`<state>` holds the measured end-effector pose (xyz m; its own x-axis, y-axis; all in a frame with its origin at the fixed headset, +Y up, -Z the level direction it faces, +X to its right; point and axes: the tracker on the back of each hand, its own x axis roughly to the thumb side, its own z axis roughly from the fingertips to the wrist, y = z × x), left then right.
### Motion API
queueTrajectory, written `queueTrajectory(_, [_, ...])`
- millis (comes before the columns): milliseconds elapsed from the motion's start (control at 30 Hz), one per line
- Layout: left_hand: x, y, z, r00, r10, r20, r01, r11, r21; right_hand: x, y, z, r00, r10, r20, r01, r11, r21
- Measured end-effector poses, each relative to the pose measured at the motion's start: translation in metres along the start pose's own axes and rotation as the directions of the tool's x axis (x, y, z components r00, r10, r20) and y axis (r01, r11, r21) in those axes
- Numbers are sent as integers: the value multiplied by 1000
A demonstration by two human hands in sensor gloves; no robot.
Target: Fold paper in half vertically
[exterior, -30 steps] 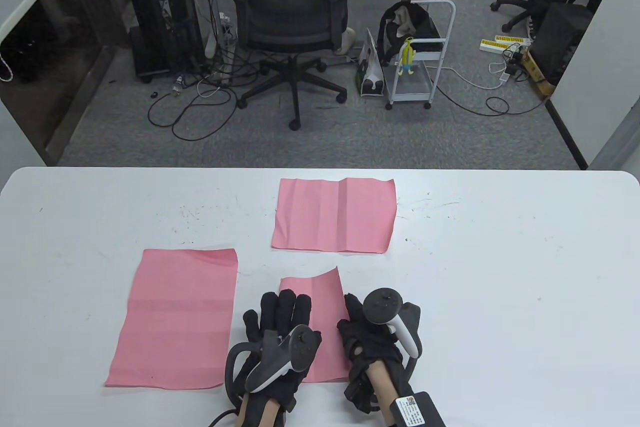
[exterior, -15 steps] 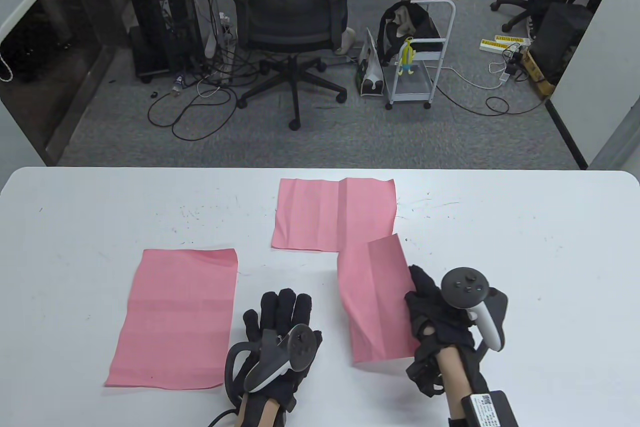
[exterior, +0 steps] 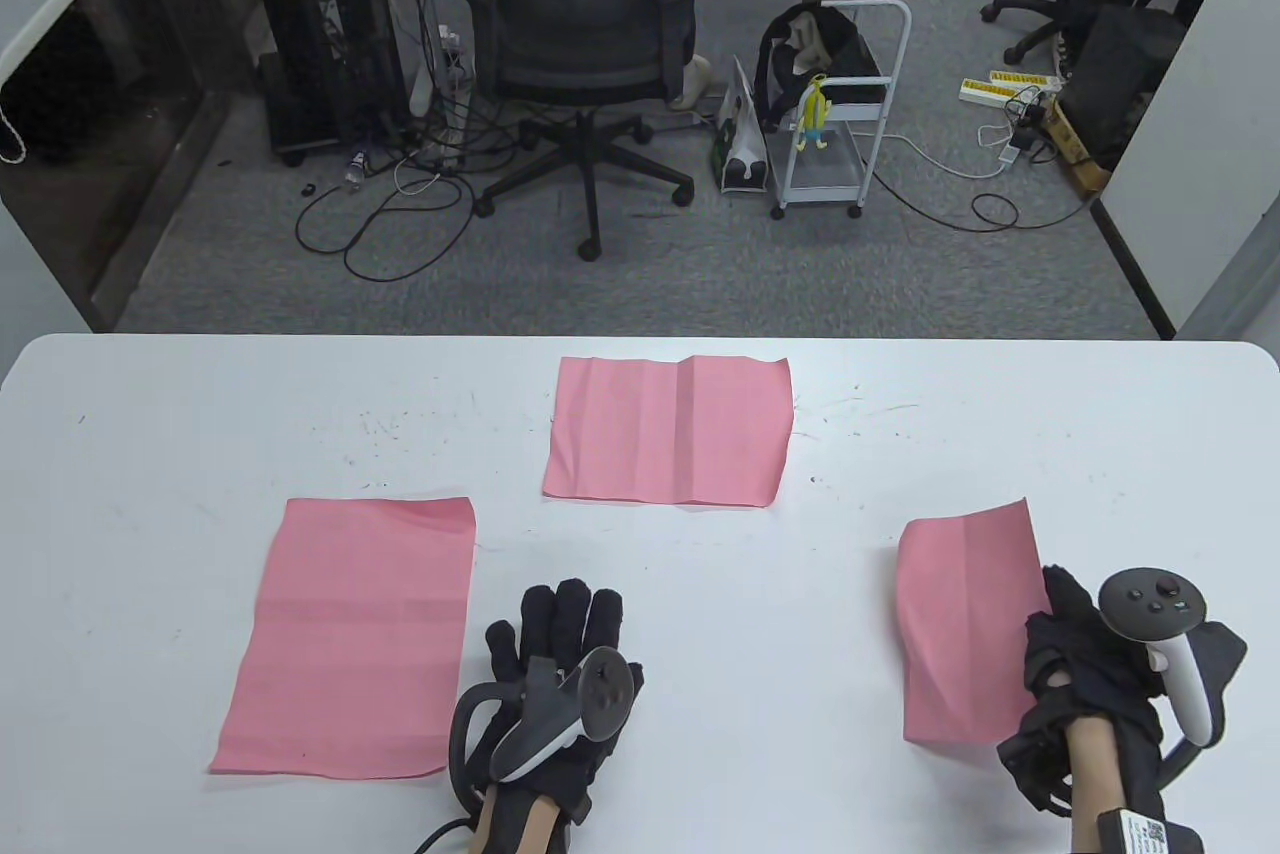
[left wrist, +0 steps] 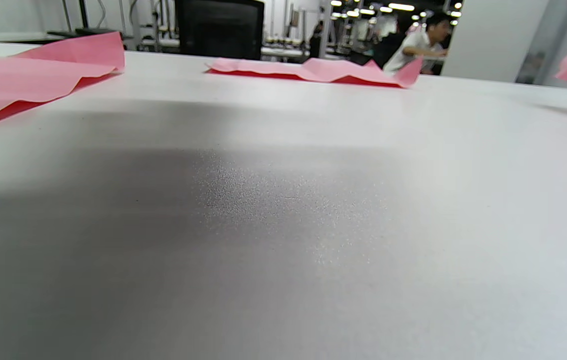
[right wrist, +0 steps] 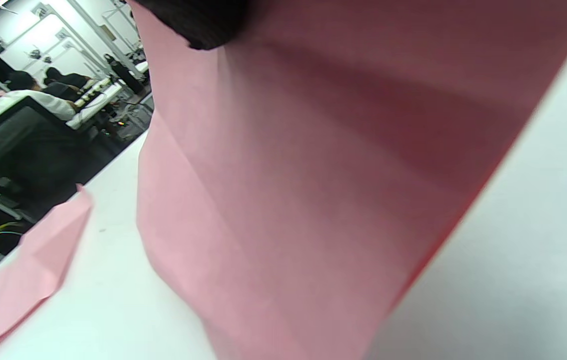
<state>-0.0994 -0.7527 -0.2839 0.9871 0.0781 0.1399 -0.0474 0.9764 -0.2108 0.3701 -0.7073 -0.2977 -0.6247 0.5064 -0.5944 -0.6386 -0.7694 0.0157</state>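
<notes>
Paper point(exterior: 965, 629), folded, light and floppy, hangs pinched at its right edge by the right hand point(exterior: 1085, 684) over the table point(exterior: 800, 614), best gripped by edges, while the left hand point(exterior: 555, 664) rests spread flat.

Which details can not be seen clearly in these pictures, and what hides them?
- Right hand fingertips on the folded paper: table view, hidden by the glove and tracker; its grip stays unclear.
- The same paper's far end: right wrist view, cut off by the frame edges and blurred.
- Left hand: absent from the left wrist view; palm contact with the table is hidden under the hand.
</notes>
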Motion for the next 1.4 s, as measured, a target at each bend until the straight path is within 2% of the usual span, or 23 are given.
queueTrajectory(467, [0,-1,-1,999,-37,-15,36,999,-27,-41,15,-40,971,135,-199,-142,990,-19])
queueTrajectory(767, [0,-1,-1,999,-42,-15,41,999,-30,-42,17,-38,926,262,-273,-282,959,-36])
queueTrajectory(833, [1,-1,-2,999,-43,-13,42,999,-30,-37,13,-33,924,256,-283,-296,949,-109])
queueTrajectory(933, [2,-2,-2,999,-46,-9,45,998,-35,-18,8,-27,934,266,-237,-307,938,-160])
queueTrajectory(1033, [3,-3,-2,999,-52,-6,52,998,-38,13,5,-19,965,220,-143,-244,953,-181])
queueTrajectory(1133, [4,-3,-2,999,-54,-5,53,998,-36,59,11,-11,976,215,-30,-217,959,-183])
queueTrajectory(1300, [3,-4,-1,998,-63,-14,63,997,-37,128,38,-3,953,277,121,-258,954,-154])
queueTrajectory(1400, [3,-3,0,998,-68,-19,67,997,-25,170,66,-4,926,304,222,-288,952,-101])
